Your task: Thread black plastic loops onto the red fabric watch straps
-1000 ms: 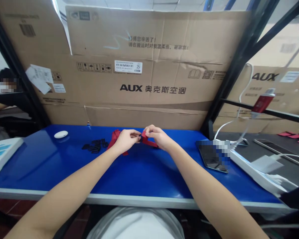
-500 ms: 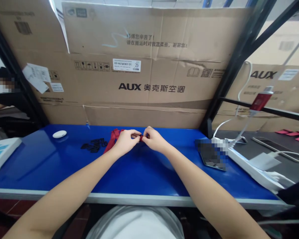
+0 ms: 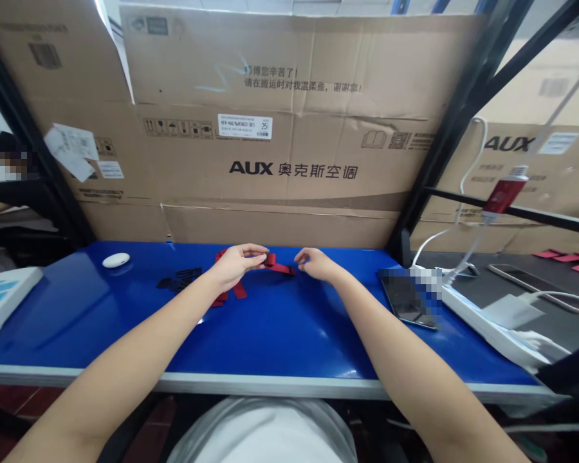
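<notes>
My left hand [image 3: 240, 265] is closed, pinching a red webbing strap [image 3: 271, 260] with a black buckle at its fingertips. The strap's free end stretches to the right, a small black piece at its tip. Just right of that tip is my right hand [image 3: 315, 263], its fingers loosely curled and slightly apart, holding nothing I can see. More red straps [image 3: 240, 290] lie under and beside my left hand, partly hidden by it. Left of my left wrist is a small pile of black plastic buckles [image 3: 179, 280].
The blue tabletop [image 3: 270, 341] is backed by a large cardboard sheet [image 3: 289, 218]. A white oval case [image 3: 116, 260] and a white box [image 3: 7, 299] sit at left. At right are a phone [image 3: 408, 302] and a white power strip [image 3: 492, 334] with cables. A person [image 3: 14, 167] is at far left.
My right hand has let go of the strap and moved right. The strap now shows stretched out from my left hand, which has shifted slightly left.
</notes>
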Tool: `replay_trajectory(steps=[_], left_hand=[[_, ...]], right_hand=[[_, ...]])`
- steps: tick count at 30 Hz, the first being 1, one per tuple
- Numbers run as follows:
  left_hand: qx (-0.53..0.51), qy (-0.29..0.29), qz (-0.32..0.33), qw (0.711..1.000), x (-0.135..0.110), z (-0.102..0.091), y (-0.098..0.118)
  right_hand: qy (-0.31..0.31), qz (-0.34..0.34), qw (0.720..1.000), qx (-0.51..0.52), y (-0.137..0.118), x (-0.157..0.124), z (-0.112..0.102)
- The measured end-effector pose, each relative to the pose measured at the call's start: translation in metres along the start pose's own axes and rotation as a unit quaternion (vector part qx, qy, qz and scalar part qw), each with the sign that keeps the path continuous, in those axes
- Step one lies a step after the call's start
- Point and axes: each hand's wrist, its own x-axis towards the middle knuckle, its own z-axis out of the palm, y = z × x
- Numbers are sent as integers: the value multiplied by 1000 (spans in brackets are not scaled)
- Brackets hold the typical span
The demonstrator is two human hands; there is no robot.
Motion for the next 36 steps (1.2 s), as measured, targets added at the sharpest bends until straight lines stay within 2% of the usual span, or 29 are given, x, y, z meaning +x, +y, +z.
replay_trajectory(steps=[3, 7, 10, 13, 16, 18, 20, 23, 26, 28, 32, 36], left_hand=[[-19, 0, -10, 1000, 2, -3, -2], [-41, 5, -25, 999, 4, -5, -3], [-22, 0, -22, 1000, 5, -9, -1], [88, 15, 4, 996, 10, -24, 1], [231, 88, 20, 969, 18, -45, -2], [291, 124, 18, 948, 22, -55, -6], [320, 128, 9, 939, 23, -57, -9], [270, 102, -5, 957, 20, -45, -9], [112, 59, 2, 992, 13, -25, -4], [29, 29, 12, 999, 7, -11, 0], [-5, 4, 24, 1000, -2, 8, 4], [8, 10, 16, 1000, -5, 14, 1]], right_hand=[[-73, 23, 997, -5, 6, 0, 3], [-87, -21, 996, -28, -3, -5, 13], [-99, 1, 995, -26, -7, -5, 15], [-84, 41, 995, 22, -6, -3, 10], [-41, 76, 994, 64, -7, -3, 0], [1, 57, 996, 61, -10, -3, -5], [34, 16, 998, 53, -17, -5, -6], [18, -9, 992, 121, -30, -10, -4], [-71, -20, 961, 265, -44, -18, 1], [-110, -47, 945, 304, -51, -24, 4], [-63, -98, 961, 249, -60, -31, 12], [-67, -108, 973, 195, -60, -31, 16]])
